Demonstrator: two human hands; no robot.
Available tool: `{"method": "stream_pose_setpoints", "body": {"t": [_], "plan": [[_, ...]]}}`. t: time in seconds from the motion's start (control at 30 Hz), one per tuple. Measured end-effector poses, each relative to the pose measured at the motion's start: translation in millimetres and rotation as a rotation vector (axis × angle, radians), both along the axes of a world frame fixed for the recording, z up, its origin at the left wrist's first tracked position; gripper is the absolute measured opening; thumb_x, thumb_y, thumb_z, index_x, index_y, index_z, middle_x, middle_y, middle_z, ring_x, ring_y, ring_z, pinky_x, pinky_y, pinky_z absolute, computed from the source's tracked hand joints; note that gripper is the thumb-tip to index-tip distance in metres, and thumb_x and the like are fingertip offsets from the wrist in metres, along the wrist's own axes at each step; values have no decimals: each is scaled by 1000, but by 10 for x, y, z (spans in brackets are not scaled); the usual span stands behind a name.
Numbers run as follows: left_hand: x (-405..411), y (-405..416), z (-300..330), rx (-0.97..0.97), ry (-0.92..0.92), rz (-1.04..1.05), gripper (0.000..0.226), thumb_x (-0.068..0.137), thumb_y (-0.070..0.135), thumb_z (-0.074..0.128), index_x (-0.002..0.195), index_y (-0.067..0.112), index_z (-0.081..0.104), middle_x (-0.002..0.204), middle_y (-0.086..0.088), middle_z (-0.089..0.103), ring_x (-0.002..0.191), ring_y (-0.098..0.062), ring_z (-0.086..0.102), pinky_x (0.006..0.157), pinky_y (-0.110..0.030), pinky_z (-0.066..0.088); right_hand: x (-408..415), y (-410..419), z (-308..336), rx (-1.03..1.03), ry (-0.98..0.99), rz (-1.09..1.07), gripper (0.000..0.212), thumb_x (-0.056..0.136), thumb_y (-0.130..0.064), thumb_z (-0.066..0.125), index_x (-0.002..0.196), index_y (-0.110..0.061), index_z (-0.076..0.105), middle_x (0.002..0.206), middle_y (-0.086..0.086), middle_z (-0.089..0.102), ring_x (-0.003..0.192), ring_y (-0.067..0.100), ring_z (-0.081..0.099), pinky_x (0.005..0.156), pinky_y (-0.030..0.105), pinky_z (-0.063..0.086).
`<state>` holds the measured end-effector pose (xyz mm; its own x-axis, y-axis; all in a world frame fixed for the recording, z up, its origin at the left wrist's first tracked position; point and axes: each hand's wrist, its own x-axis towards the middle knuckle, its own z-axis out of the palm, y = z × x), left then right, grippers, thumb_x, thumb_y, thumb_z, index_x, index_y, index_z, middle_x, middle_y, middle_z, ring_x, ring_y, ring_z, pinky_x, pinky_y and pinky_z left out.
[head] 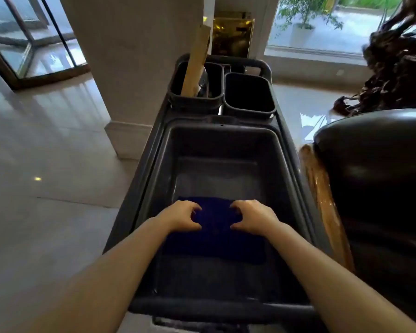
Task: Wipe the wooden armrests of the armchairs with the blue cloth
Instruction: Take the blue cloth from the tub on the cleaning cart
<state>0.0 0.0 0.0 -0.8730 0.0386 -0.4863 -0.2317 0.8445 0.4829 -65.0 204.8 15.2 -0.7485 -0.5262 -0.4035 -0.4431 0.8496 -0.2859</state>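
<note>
A dark blue cloth lies flat in the bottom of the large grey tub on a cleaning cart. My left hand and my right hand hover over the cloth's far edge, fingers curled and apart, with a gap between them. Whether the fingertips touch the cloth I cannot tell. To the right stands a dark leather armchair with a glossy wooden armrest running alongside the cart.
Two small dark bins sit at the cart's far end; a wooden handle leans in the left one. A white pillar stands left of the cart. Glossy tile floor spreads left. A dark root sculpture stands at far right.
</note>
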Motion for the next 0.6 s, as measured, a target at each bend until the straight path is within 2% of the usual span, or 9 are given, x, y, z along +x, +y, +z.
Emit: {"method": "stream_pose_setpoints", "body": {"t": [0.1,0.3,0.47,0.6], "plan": [[-80,-14,-192,-10,-6,48,66,75,32,69,134,20,42,132,-4,55,117,-17,53,96,-31,44,-55,-23,-190,27,-34,-19,62,77,-40,67,133,-29,41,130,-2,54,117,20,51,86,39,47],[-277,-27,-495,-30,30,104,70,74,29,70,137,25,37,141,0,45,125,-20,46,100,-38,44,-198,-50,-568,47,-4,-36,70,77,-37,69,138,-28,35,140,1,43,127,24,40,89,41,46],[-239,57,-760,-38,-3,91,80,77,21,70,143,18,26,152,-5,28,139,-21,26,113,-36,27,-222,-15,-822,68,-43,-68,74,77,-33,69,140,-27,31,145,4,35,132,26,29,94,45,46],[-159,115,-865,-117,120,98,68,79,15,68,138,14,36,141,-5,43,131,-22,36,108,-37,35,-222,-2,-921,31,33,-96,59,81,-26,65,135,-26,41,134,2,46,122,23,37,83,39,48]]}}
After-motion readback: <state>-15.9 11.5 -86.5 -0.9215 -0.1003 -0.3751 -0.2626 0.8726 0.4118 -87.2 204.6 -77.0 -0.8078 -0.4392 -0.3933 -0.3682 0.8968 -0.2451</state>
